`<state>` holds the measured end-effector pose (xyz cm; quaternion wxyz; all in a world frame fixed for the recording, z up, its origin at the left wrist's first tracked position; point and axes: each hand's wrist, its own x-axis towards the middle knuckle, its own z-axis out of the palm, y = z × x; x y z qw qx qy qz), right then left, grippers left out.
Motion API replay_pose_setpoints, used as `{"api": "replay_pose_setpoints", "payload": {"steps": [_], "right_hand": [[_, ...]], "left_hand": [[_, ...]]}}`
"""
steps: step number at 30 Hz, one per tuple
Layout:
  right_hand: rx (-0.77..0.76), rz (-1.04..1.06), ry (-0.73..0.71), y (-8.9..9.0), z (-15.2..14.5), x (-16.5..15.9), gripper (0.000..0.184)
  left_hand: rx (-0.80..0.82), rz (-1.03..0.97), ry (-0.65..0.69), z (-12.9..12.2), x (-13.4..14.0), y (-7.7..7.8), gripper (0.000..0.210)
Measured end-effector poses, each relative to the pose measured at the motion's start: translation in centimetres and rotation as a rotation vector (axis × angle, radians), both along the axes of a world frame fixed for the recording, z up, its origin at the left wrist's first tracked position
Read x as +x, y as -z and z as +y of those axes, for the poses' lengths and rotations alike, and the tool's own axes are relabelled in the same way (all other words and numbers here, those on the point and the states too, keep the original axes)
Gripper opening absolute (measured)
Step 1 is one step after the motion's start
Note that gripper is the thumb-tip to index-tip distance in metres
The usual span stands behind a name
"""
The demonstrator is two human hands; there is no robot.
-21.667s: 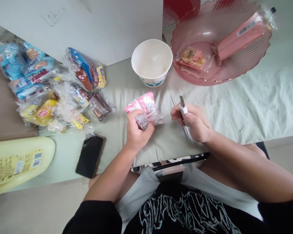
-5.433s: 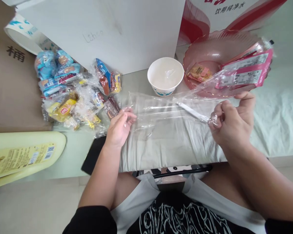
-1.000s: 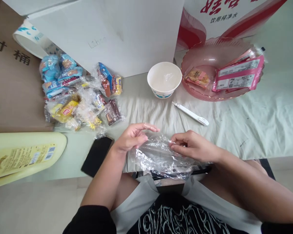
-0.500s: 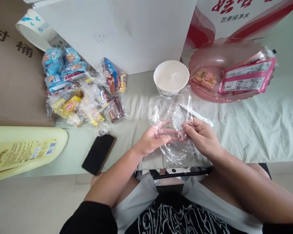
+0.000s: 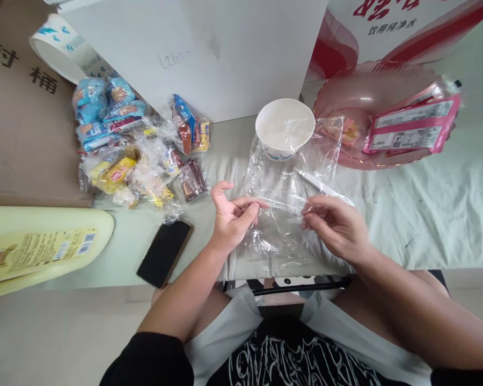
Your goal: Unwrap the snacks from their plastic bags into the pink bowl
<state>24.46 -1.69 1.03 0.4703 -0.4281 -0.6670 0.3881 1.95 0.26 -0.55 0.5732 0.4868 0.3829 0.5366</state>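
A clear plastic bag [image 5: 271,238] is stretched between my two hands above the cloth-covered table. My left hand [image 5: 235,219] pinches its edge between thumb and a finger, with another finger raised. On the other side my right hand [image 5: 338,225] grips the bag with thumb and fingertips. The far part of the film spreads in front of a white paper bowl [image 5: 285,126] and reaches the pink basin's rim. Beneath the film and beside my right hand lies a white-handled knife [image 5: 326,187], its handle end partly behind the fingers.
Left of the bag are several wrapped snacks [image 5: 116,171], a chocolate-coloured packet [image 5: 192,179] and a black phone [image 5: 165,254]. A pink basin [image 5: 342,88] holds packets at right. White box [image 5: 201,59] stands behind; a yellow container [image 5: 44,249] lies far left.
The crumpled bag has been spread wider and flatter, its far edge now toward the basin. My left hand has moved left and out of the bag, pinching its edge.
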Motion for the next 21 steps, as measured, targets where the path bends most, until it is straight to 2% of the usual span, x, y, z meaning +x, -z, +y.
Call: {"api": "replay_pose_setpoints", "payload": {"steps": [2,4,6,8,12,15,18,21], "right_hand": [[0.034,-0.119,-0.013,-0.16,0.17,0.15,0.023],[0.015,-0.179,-0.001,-0.21,0.32,0.26,0.028],[-0.017,-0.204,0.015,-0.19,0.38,0.31,0.038],[-0.039,-0.238,0.033,-0.15,0.39,0.33,0.043],[-0.041,-0.366,0.087,0.02,0.5,0.41,0.032],[0.044,-0.473,0.08,0.25,0.59,0.46,0.017],[0.178,-0.543,0.064,0.44,0.54,0.41,0.015],[0.323,-0.604,0.186,0.49,0.37,0.33,0.011]], "left_hand": [[0.142,0.055,0.001,0.05,-0.37,0.18,0.025],[0.261,0.175,0.024,0.11,-0.74,0.06,0.007],[0.321,0.331,0.051,0.14,-0.99,-0.2,0.012],[0.314,0.446,0.06,0.16,-1.08,-0.36,0.011],[0.296,0.572,0.016,0.31,-1.01,-0.1,0.04],[0.37,0.726,0.0,0.52,-1.02,0.15,0.024],[0.478,0.837,-0.046,0.6,-1.08,0.23,0.011],[0.59,0.932,-0.179,0.53,-1.13,0.25,0.009]]}}
